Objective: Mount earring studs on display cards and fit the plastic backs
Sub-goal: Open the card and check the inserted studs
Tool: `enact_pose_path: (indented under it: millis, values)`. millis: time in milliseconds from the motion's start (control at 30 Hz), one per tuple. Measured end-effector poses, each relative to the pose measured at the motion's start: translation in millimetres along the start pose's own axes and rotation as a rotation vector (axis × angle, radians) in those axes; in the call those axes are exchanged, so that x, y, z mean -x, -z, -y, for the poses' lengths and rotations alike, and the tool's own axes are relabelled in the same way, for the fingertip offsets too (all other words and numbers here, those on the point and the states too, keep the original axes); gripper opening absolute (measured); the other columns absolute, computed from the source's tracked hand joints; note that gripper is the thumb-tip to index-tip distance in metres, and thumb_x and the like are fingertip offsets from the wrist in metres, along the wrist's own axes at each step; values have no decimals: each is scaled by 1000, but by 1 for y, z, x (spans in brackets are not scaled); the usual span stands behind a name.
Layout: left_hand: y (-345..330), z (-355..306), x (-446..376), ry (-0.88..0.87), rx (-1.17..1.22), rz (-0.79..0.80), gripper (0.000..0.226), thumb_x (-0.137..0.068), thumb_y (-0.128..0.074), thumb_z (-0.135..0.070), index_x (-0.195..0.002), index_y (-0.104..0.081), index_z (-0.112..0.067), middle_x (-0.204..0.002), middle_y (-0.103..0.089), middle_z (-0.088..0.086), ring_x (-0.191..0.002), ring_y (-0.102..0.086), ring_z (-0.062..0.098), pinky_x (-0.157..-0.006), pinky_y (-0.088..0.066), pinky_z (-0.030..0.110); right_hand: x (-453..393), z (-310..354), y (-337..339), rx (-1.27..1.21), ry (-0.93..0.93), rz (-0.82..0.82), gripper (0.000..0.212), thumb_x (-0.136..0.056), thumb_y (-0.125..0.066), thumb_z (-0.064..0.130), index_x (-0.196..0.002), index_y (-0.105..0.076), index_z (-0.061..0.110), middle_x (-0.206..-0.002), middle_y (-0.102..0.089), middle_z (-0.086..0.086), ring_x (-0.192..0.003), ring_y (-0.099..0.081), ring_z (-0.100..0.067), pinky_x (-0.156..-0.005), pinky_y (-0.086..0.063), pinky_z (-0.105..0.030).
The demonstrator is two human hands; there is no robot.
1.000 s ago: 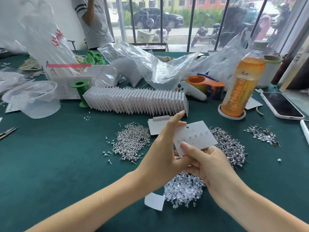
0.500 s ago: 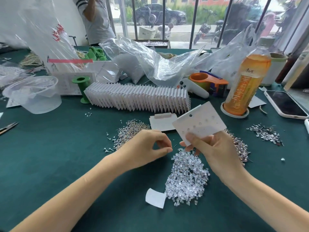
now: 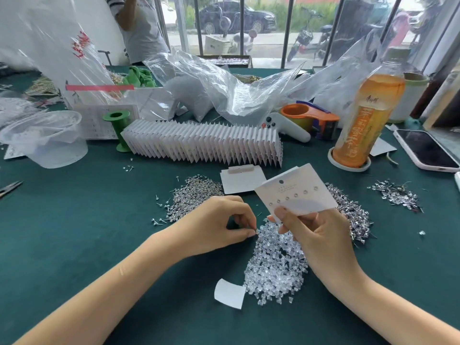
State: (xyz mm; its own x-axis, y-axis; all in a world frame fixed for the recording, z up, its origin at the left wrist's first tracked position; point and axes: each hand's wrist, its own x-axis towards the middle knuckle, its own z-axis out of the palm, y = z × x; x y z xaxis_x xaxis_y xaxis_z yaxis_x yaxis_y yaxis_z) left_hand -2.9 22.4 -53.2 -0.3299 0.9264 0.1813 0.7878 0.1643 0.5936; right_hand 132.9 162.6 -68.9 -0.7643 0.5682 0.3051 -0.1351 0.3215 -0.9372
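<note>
Head view. Left hand (image 3: 219, 225), a second ago up at display card (image 3: 296, 192), now down at 9 o'clock edge of clear plastic backs heap (image 3: 275, 262), thumb and forefinger pinched, apparently on single back; too small to confirm. Right hand (image 3: 321, 235) grips card's lower edge, card raised since then, six studs seated in row. Implication: studs mounted, back-fitting stage begins. Loose stud pile (image 3: 191, 197) at 10 o'clock of left hand.

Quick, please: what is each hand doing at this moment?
Left hand: fingertips pinched at the edge of the clear plastic backs; what they hold cannot be told.
Right hand: holding the display card.
</note>
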Motion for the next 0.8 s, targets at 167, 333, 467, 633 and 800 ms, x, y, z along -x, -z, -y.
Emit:
enact_pose_path:
  millis: [167, 333, 467, 633, 800]
  values:
    - [0, 0, 1, -3, -33, 15, 8, -81, -68, -10, -85, -71, -17, -83, -60, -9, -77, -58, 3, -76, -42, 10, 1, -2, 0, 16, -4, 22, 14, -81, -72, 17, -95, -69, 19, -74, -72, 10, -56, -64, -6, -50, -41, -10]
    - [-1, 2, 2, -11, -49, 32, 6, -82, -71, -15, -85, -70, -20, -83, -59, -14, -77, -58, 1, -74, -40, 7, 1, -6, -1, 36, 42, 27, 16, -81, -72, 19, -95, -68, 25, -78, -73, 12, -58, -65, -9, -50, -45, -16]
    - [3, 4, -2, 81, 69, -78, 7, -82, -70, -8, -83, -69, -15, -78, -63, -10, -71, -55, -4, -69, -37, 5, -1, -5, 5, 337, 579, 57, 17, -83, -71, 6, -93, -69, 19, -74, -69, 15, -58, -61, -5, -51, -49, -21]
    - [20, -2, -2, 307, 675, -62, 1, -76, -72, -21, -76, -72, -20, -77, -70, -10, -73, -61, -1, -71, -46, 9, 0, -7, 10, 771, 1255, 190, 29, -78, -72, 1, -97, -54, 14, -80, -71, -5, -61, -63, -20, -52, -51, -28]
    - [18, -11, 2, 312, 641, 161, 7, -77, -73, -24, -82, -72, -19, -82, -70, -5, -80, -63, 4, -78, -48, 14, 0, -7, 11, 885, 1356, 191, 26, -76, -73, 3, -96, -59, 12, -79, -72, -8, -58, -61, -19, -50, -50, -28]
